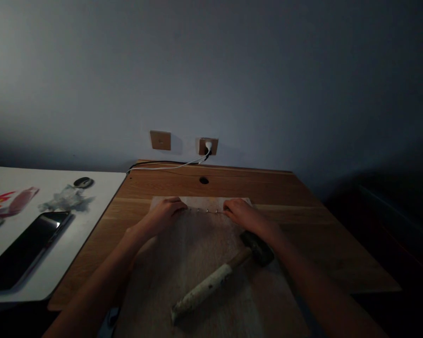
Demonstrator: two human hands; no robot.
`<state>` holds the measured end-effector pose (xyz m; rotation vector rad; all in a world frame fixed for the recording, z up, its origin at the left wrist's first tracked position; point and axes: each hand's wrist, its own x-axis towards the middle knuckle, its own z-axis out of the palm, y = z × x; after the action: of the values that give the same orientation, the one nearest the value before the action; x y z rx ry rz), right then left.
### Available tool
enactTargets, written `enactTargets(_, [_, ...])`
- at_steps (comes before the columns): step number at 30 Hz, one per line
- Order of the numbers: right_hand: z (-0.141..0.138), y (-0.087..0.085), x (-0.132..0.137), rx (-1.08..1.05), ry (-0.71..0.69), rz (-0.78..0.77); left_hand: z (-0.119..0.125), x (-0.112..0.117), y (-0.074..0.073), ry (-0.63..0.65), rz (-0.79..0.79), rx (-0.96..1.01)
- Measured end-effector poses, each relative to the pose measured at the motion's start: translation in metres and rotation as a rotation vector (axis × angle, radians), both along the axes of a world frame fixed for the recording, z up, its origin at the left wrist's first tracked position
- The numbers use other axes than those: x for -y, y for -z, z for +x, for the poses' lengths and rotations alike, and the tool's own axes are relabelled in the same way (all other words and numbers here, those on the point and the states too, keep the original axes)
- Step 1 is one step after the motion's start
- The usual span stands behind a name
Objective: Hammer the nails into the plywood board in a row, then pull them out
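Near the far edge of a pale wooden board (183,263), a row of several small shiny nail-like points (207,211) stands out, and a faint thin line seems to run along them. My left hand (166,209) rests at the row's left end with its fingers curled and pressed together. At the right end, my right hand (240,210) is closed in a similar pinch. Whatever lies between the fingertips is too small and dark to make out. A hammer (211,283) lies slantwise on the board, its dark head close to my right forearm and its whitish handle towards me.
Under the board is a wooden desk (324,234) with a round cable hole (204,180). A white table (91,234) adjoins on the left, bearing a black phone-like device (24,249), crumpled clear plastic (68,199) and a red-and-white packet (12,202). Cables run to a wall socket (213,146).
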<state>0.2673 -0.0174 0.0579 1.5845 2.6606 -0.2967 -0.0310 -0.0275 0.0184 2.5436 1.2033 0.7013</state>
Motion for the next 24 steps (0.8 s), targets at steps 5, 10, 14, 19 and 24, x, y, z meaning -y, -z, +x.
enactTargets(5, [-0.002,0.001,0.000,0.008,-0.015,0.013,0.002,0.001,0.004,-0.021,0.021,0.021])
enactTargets(10, [-0.007,-0.011,0.002,-0.043,-0.023,0.038,0.009,0.004,-0.004,-0.165,-0.038,0.065])
enactTargets(14, [-0.018,-0.016,0.003,-0.107,-0.036,0.023,0.014,0.004,-0.005,-0.182,-0.144,0.239])
enactTargets(19, [-0.026,-0.009,-0.001,-0.137,-0.042,-0.001,0.015,0.003,-0.001,-0.230,-0.518,0.764])
enactTargets(24, [-0.030,-0.002,-0.003,-0.120,-0.051,-0.034,0.014,0.001,0.001,-0.221,-0.931,1.351])
